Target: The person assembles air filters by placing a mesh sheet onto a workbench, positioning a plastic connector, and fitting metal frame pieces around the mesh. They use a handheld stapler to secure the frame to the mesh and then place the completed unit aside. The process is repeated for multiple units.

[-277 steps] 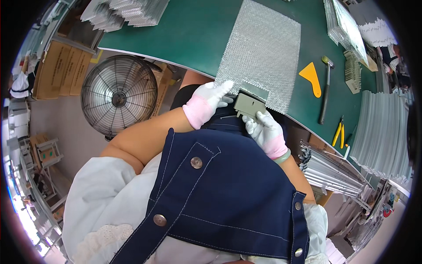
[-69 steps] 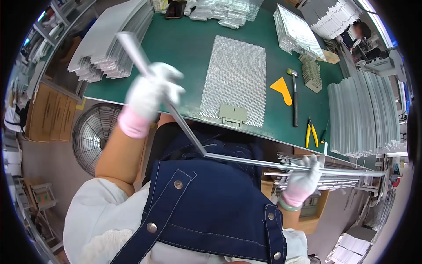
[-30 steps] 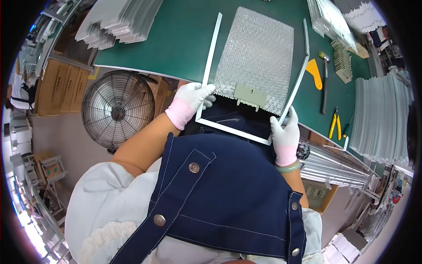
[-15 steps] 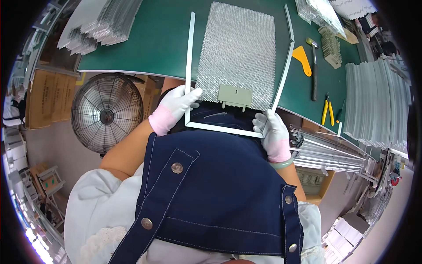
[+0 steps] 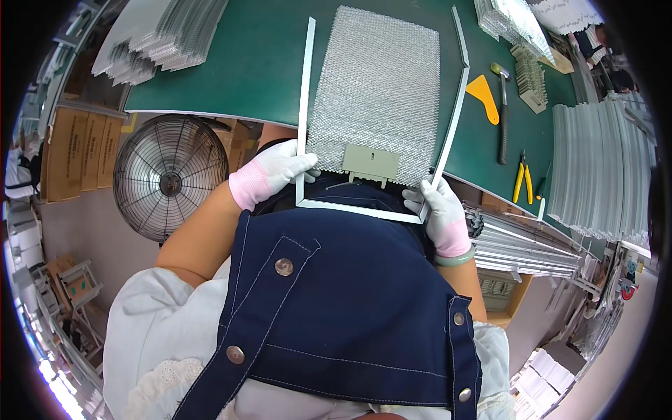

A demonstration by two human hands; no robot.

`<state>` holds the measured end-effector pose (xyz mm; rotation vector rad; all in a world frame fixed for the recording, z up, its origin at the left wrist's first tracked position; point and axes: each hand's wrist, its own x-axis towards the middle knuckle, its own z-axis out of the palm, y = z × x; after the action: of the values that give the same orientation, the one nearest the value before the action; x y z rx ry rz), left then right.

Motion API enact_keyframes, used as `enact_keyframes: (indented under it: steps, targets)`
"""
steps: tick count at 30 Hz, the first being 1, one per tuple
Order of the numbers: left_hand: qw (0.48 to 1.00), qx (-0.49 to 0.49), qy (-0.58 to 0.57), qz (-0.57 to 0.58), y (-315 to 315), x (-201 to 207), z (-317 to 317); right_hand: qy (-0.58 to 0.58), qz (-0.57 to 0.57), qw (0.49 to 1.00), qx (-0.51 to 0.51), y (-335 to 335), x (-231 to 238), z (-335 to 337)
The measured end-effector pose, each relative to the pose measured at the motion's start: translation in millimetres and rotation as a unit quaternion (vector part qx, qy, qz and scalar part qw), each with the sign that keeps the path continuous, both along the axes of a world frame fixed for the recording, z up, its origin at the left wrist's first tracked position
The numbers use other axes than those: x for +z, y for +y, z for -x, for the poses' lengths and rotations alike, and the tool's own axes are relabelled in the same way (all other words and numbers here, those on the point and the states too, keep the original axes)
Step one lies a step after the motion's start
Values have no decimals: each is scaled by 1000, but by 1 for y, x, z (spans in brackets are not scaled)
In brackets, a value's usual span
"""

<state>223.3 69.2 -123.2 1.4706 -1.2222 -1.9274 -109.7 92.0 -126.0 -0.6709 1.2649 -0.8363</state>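
My left hand (image 5: 280,168), in a white glove with a pink cuff, is closed on the left side of a thin white metal frame (image 5: 360,212), near its corner. Gloved the same way, my right hand (image 5: 441,213) grips the opposite side just above the other corner. The frame makes a U that opens away from me, its right strip kinked towards the far end. Between the strips lies a silver mesh panel (image 5: 378,84), its near end over the table edge. A grey-green plastic piece (image 5: 371,162) with small prongs sits at the panel's near edge.
On the green table (image 5: 259,70), a yellow scraper (image 5: 483,98), a hammer (image 5: 502,119) and yellow-handled pliers (image 5: 521,178) lie to the right. Stacked mesh sheets (image 5: 164,38) stand far left, and stacked pale strips (image 5: 595,168) at right. A floor fan (image 5: 170,183) is at left.
The mesh panel and its plastic piece have slid slightly towards me, into the frame. My right hand has shifted a little with its corner; both hands keep hold of the frame.
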Motion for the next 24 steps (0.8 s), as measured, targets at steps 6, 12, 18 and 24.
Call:
enact_keyframes:
  steps: [6, 12, 18, 24]
  targets:
    - [1000, -1, -8, 23, 2, 1, 7, 95, 5, 995, 36, 0, -11, -7]
    - [998, 60, 12, -20, 9, -4, 12, 30, 27, 999, 27, 3, -10, -11]
    - [993, 103, 47, -16, 13, -7, 18, 101, 15, 992, 76, 2, -10, -3]
    - [994, 99, 53, -13, 14, -9, 14, 18, -58, 995, 73, -2, -3, 8]
